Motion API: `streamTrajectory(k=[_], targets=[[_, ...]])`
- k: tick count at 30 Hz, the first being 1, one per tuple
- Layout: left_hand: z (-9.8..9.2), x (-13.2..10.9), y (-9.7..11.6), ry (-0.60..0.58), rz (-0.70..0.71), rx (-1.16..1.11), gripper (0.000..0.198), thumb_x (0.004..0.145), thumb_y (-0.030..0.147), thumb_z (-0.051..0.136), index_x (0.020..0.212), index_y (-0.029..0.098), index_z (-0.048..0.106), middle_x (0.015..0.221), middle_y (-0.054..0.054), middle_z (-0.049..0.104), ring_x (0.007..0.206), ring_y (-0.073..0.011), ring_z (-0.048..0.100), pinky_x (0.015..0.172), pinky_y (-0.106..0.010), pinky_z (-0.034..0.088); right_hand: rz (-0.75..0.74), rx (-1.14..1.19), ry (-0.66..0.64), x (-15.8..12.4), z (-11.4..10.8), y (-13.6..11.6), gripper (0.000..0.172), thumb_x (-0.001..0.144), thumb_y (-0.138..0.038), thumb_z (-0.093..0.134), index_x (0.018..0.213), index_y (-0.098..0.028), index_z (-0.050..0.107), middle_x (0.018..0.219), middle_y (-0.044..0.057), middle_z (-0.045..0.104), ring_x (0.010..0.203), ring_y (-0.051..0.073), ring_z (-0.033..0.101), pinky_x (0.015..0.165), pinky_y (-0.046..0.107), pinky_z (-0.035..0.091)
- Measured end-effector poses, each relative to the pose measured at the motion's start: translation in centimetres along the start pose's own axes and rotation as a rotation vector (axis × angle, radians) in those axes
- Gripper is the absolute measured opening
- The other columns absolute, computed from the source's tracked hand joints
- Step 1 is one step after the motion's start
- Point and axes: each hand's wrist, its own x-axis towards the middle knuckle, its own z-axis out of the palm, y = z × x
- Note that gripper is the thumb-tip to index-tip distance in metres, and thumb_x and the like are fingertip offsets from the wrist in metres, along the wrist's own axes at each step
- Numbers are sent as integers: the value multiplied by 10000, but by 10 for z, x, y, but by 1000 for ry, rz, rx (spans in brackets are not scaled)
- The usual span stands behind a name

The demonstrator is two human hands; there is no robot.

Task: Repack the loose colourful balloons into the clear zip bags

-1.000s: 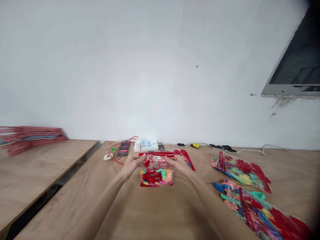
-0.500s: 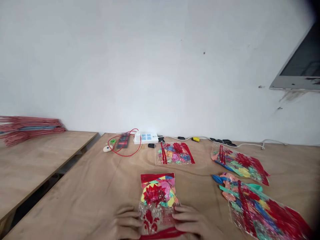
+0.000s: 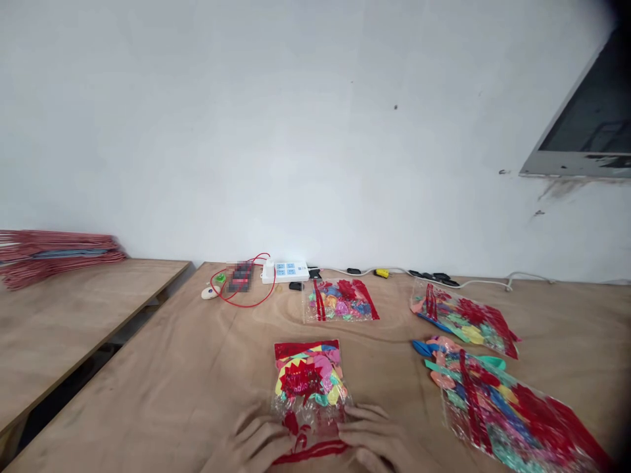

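Observation:
A clear plastic bag of coloured balloons (image 3: 308, 387) with a red top strip lies on the plywood table (image 3: 197, 374) near its front edge. My left hand (image 3: 259, 440) and my right hand (image 3: 377, 437) rest at the bag's near end, one on each side. The fingers of both lie flat and spread on the bag's clear lower part beside its red strip, pressing it to the table rather than grasping it.
A second small balloon bag (image 3: 340, 301) lies farther back, two larger ones (image 3: 463, 316) (image 3: 507, 407) to the right. A white power strip (image 3: 286, 270), red cable and small gadgets sit by the wall. A stack of red sheets (image 3: 54, 256) rests on the left table.
The bag was held up in both hands a second ago. It now lies flat near the front edge, turned end for end, and my hands have come down with it.

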Motion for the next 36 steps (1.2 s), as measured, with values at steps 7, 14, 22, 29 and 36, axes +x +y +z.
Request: streamTrajectory(k=[7, 14, 22, 29, 36], targets=[[9, 33, 1, 209, -574, -535, 609, 1077, 648, 457, 747, 220, 737, 796, -43, 758, 814, -252, 700, 836, -320, 545, 328, 212, 349, 27, 23, 3, 650, 1086, -659, 396, 777, -231, 775, 802, 57, 779, 766, 265, 719, 730, 340, 551], [12, 44, -12, 202, -617, -310, 609, 1080, 630, 444, 676, 245, 686, 696, -27, 733, 709, -248, 662, 904, -377, 457, 434, -37, 435, 42, 30, 23, 690, 1038, -679, 493, 530, -215, 527, 523, 5, 530, 527, 175, 497, 555, 308, 279], [19, 43, -11, 117, -600, 24, 488, 1071, 440, 526, 637, 228, 597, 640, -13, 677, 711, -240, 635, 897, -415, 394, 337, -441, 376, 31, 38, 29, 481, 1062, -474, 560, 643, -240, 531, 649, 20, 660, 646, 213, 641, 581, 327, 321], [10, 66, 5, 317, -458, 165, 498, 864, 166, 630, 1355, 242, 673, 1288, -115, 705, 1131, -327, 637, 943, -455, 453, 156, -503, 425, 40, 34, 23, 221, 1079, -310, 541, 877, -253, 611, 897, 39, 682, 829, 247, 661, 752, 363, 492], [48, 123, 10, 194, -342, 237, 605, 1068, 418, 509, 1623, 179, 508, 1696, -145, 456, 1537, -406, 422, 1248, -636, 295, 162, -513, 384, 43, 34, 29, 238, 1091, -277, 519, 949, -238, 706, 940, 60, 679, 880, 263, 680, 784, 397, 543]])
